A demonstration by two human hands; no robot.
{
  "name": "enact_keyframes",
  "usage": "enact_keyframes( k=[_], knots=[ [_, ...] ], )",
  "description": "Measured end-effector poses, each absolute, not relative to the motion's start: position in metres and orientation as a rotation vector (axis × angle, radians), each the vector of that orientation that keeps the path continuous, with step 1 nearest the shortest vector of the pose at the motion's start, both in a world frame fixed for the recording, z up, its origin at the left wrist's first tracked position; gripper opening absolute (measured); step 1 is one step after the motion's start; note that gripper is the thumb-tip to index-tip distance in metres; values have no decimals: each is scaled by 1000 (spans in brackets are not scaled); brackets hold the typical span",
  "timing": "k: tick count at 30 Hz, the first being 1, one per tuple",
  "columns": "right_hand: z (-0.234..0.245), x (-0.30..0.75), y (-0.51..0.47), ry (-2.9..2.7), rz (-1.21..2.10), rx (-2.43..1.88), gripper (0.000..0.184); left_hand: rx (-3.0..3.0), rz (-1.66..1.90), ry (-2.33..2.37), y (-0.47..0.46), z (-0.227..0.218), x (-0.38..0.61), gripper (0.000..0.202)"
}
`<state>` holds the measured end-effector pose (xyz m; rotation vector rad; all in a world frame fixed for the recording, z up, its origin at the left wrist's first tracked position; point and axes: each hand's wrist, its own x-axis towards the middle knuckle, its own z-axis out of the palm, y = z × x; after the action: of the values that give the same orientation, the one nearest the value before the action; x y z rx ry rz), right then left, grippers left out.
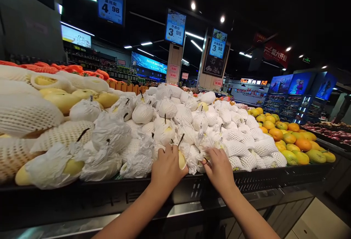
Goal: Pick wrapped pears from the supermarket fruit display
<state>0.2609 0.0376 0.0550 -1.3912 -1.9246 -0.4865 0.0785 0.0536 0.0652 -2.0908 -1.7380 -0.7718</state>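
Both hands, left hand and right hand, curl on wrapped pears.

wrapped pears crowd the black crate edge to edge, leaving no gaps between them; open air above the pile gives free passage.

Head camera looks forward and down, close over the fruit display.

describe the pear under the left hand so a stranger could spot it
Find the black crate of paper-wrapped pears. At its front edge the left hand rests on one pear. Unlike its fully wrapped neighbours, its yellow skin shows beside the thumb.
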Motion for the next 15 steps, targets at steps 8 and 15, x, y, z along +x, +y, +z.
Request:
enact_keyframes(
  k=[8,15],
  knots=[
    [57,274,47,-1845,-358,-1366,26,-2079,-1023,-1624,64,43,71,41],
    [91,276,9,-1920,-173,-1404,86,-1842,-1355,-1318,72,13,64,59]
  ],
)
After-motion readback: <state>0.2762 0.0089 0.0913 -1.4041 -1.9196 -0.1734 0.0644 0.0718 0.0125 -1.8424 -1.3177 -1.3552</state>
